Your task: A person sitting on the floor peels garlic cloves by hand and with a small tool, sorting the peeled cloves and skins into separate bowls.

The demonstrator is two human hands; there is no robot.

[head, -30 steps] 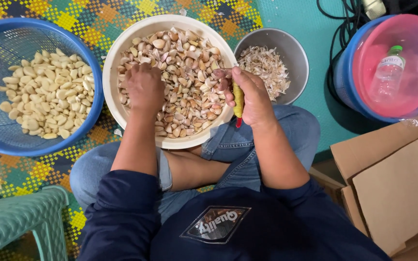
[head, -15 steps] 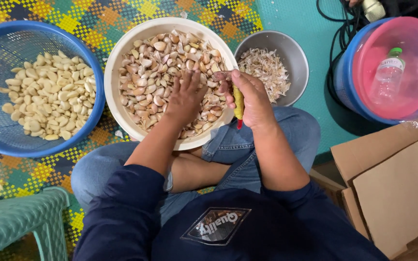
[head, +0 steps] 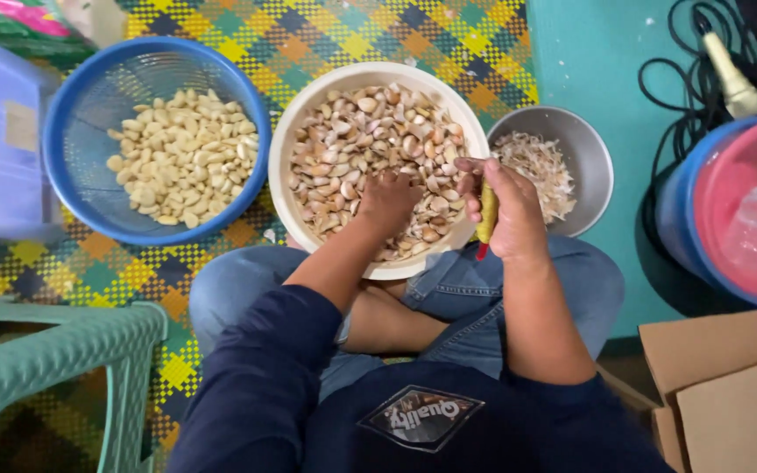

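Reaching into the cream bowl (head: 284, 166), the left hand (head: 389, 198) curls its fingers over unpeeled garlic cloves (head: 370, 131): light, hard, papery-skinned, best pinched singly. Right hand (head: 505, 210), at the bowl's right rim, fists a yellow-handled knife (head: 486, 215).

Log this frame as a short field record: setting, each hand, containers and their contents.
Setting: person seated cross-legged on a checked mat
Left hand: in the cream bowl, on unpeeled garlic cloves
Right hand: at the bowl's rim, gripping a yellow-handled tool
Blue basket: peeled cloves
Metal bowl: skins
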